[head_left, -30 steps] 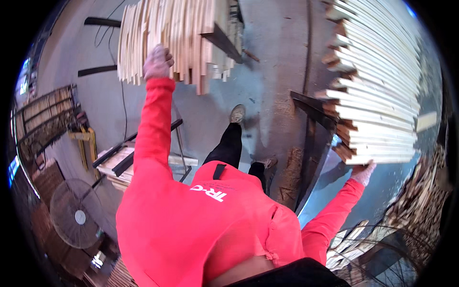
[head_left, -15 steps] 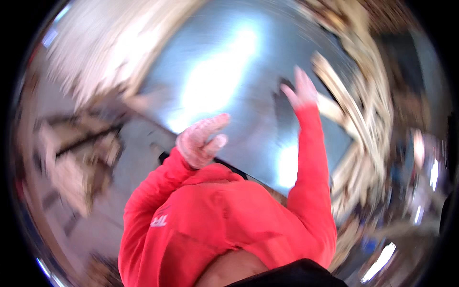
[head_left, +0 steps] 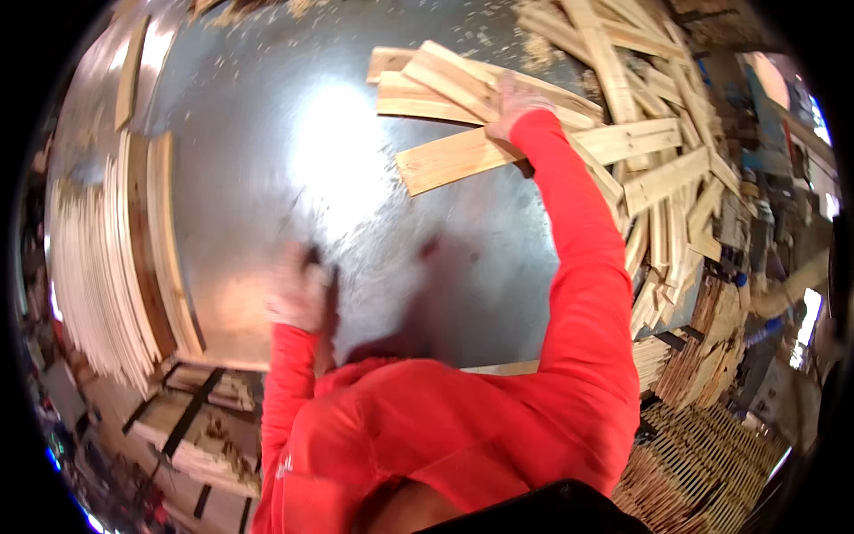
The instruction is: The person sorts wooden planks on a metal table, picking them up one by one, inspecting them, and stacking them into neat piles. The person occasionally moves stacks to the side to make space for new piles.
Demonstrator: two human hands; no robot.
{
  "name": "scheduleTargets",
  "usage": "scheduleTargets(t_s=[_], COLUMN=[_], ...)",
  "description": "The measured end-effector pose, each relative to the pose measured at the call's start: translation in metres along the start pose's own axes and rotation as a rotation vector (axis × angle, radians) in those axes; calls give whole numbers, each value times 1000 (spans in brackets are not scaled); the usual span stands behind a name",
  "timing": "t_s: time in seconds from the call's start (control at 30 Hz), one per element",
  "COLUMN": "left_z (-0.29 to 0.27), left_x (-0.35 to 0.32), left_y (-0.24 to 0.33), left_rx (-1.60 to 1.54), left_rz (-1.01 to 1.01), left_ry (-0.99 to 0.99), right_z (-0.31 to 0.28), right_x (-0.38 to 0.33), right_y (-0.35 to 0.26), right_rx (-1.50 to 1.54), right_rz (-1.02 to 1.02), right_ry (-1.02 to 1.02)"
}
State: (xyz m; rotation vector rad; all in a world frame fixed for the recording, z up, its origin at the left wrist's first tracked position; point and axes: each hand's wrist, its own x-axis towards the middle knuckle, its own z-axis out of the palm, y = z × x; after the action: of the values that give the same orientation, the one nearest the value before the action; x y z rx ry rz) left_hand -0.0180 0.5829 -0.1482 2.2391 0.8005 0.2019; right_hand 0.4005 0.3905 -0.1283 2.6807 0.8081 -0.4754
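Note:
My right hand (head_left: pixel 514 105) reaches out over the metal tabletop (head_left: pixel 240 98). Its fingers and thumb close around a wooden board (head_left: pixel 458 160) and the edge of another short board (head_left: pixel 454 76) that lies at an angle beside it. Under and behind these, more pale boards (head_left: pixel 422 100) overlap in a loose fan. My left hand (head_left: pixel 298 289) hovers over or rests on the near left part of the tabletop; motion smears its fingers, and no object shows in it.
A jumbled heap of boards (head_left: pixel 654 142) covers the table's right side. Along the left stands a row of boards on edge (head_left: pixel 98 267). Sawdust (head_left: pixel 538 53) is scattered at the far side. Stacked slats (head_left: pixel 703 445) are at lower right, more stacked wood (head_left: pixel 205 436) at lower left.
My view has turned toward the right. My right hand was spread above the bare metal and now grips boards at the heap's edge. My left hand has lowered to the left.

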Motion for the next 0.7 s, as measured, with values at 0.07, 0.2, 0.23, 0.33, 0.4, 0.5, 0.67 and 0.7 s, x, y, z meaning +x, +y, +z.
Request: scheduleTargets(t_s=[0.07, 0.2, 0.23, 0.33, 0.4, 0.5, 0.67, 0.7], left_z=[-50, -173, -179, -182, -201, -232, -250, -249], left_x=[19, 34, 16, 13, 17, 6, -11, -7], left_y=[-69, -169, -193, -217, -214, -225, -226, -235], left_rx=[555, 645, 752, 777, 716, 747, 1143, 1011], left_rz=[-224, -783, -724, -680, -697, -569, -244, -445], left_ry=[456, 143, 144, 39, -91, -69, 256, 221], right_z=[25, 53, 50, 81, 122, 120, 84, 95], right_x=[-18, -67, -82, -117, -138, -159, -195, -195], right_y=[5, -3, -12, -19, -9, 1, -43, -49], right_rx=[-40, 4, 24, 10, 10, 68, 144, 200], right_rz=[-39, -27, 3, 59, 147, 286, 311, 245], right_ry=[25, 18, -6, 115, 169, 108, -94, -6])
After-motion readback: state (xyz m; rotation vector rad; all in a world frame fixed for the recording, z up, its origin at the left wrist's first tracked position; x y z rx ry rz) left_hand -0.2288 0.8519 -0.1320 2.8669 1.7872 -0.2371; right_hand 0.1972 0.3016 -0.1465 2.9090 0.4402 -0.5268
